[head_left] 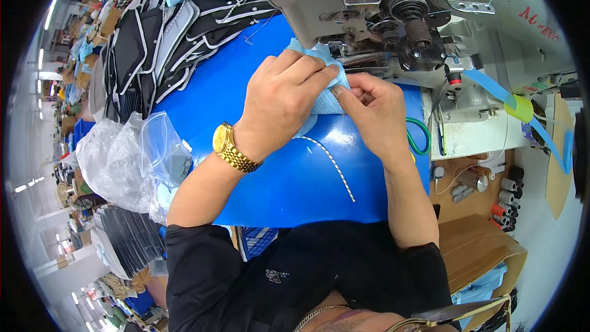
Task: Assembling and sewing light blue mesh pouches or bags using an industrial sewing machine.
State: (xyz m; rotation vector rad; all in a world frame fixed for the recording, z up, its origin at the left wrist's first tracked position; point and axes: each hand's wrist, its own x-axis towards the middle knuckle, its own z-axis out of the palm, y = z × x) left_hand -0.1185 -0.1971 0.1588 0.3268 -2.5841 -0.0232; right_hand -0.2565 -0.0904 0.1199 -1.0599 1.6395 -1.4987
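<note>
A piece of light blue textured fabric [329, 103] is gathered between my two hands, just below the head of a sewing machine [369, 18]. My left hand [284, 95], with a gold watch on its wrist, pinches the cloth from the left, fingers curled over its upper part. From the right, my right hand [373, 109] grips the edge of the same cloth between thumb and fingers. Part of the fabric is hidden behind my left hand. A striped cord [332, 163] trails over the blue tabletop [279, 200] below the cloth.
Black pieces with white piping [147, 55] are heaped at the far left. Crumpled clear plastic bags [117, 154] lie on the left edge. Blue tape [491, 89] runs to the machine at right. Thread spools [507, 197] and a cardboard box [479, 246] are lower right.
</note>
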